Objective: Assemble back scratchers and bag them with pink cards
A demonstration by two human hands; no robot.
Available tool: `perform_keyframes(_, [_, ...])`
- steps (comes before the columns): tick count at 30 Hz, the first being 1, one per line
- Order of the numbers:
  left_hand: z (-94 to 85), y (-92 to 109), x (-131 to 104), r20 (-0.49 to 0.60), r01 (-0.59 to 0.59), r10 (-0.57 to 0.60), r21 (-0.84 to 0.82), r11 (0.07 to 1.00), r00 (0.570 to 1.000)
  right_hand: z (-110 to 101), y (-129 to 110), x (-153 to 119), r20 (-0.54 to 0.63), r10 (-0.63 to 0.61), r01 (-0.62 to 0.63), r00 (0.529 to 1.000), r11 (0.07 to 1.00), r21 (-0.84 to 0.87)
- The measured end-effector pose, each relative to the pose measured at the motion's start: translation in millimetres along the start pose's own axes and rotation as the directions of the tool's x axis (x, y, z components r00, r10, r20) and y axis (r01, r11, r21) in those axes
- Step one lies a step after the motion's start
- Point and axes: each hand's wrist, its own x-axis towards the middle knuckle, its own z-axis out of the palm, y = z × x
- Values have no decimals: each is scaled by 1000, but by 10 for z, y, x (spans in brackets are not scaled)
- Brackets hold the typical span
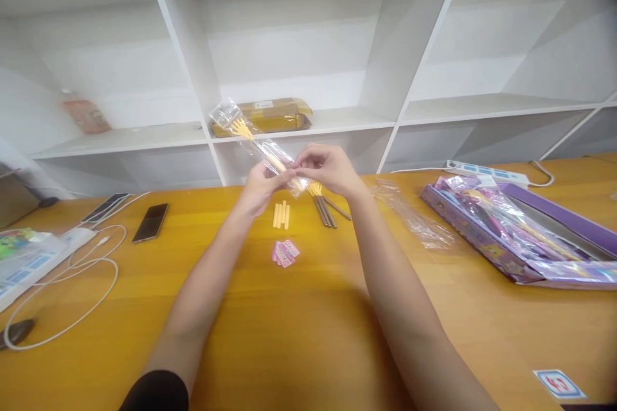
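Note:
A clear plastic bag [263, 144] holds a yellow hand-shaped head on a stick and a yellow handle piece. It slants up to the left above the table. My left hand [263, 187] grips its lower part, thumb and fingers closed on it. The fingertips of my right hand [325, 168] are pinched on the bag's lower right end, touching my left fingertips. Below lie several yellow handle pieces [281, 214] and a small pile of pink printed cards [285, 253]. Dark metal sticks with yellow hand-shaped heads [325, 210] lie partly behind my right hand.
Clear empty bags [414, 215] lie right of my right arm, beside a purple box [501, 237] of wrapped items. A phone [150, 223], white cables and a power strip [43, 266] are left. A brown package [270, 117] sits on the shelf behind.

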Motion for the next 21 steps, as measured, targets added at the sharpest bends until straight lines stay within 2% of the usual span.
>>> perform_keyframes(4, [-54,-7,1,65,-62,55,103,993,996,4,15,-1,-1,22,-22,1000,1000,-4])
perform_keyframes(11, [-105,21,8,83,-75,67,101,992,994,-14,-15,21,-48,39,-38,998,999,38])
perform_keyframes(13, [-118,48,4,83,-83,74,110,990,994,-41,-48,14,4,76,-76,997,995,58])
perform_keyframes(17, [-126,95,-10,104,-93,81,117,989,991,-83,-101,-22,241,175,-179,954,984,-6])
perform_keyframes(21, [-121,138,-28,124,-71,53,147,987,991,-80,-97,-41,288,171,-160,942,985,-61])
